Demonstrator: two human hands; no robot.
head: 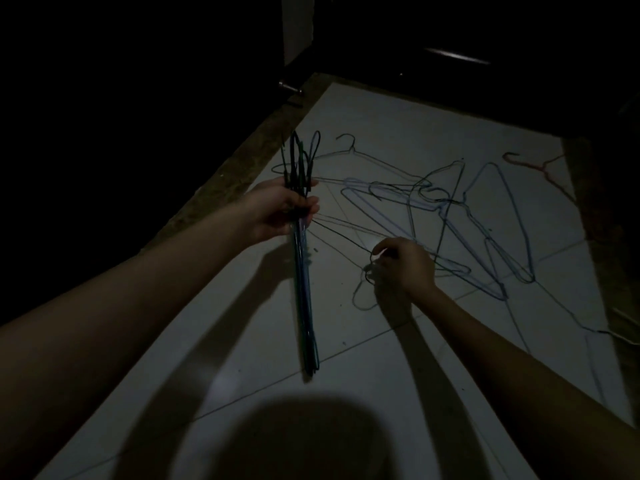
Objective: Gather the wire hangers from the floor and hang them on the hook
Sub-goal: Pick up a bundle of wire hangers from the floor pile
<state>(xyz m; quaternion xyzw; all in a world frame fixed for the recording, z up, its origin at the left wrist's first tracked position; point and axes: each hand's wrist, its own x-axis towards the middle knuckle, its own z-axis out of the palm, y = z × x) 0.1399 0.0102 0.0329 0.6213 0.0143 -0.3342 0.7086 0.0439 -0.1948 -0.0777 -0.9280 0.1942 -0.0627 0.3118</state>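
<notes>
Your left hand grips one bundle of wire hangers near the necks, fingers curled round it; the wires overlap too closely to count, hooks up, lower ends reaching the white tiled floor. Your right hand is low over the floor, fingertips pinching the hook of one dark hanger. Beyond it lies a tangle of loose hangers, perhaps six. Far right, one red hanger lies apart.
</notes>
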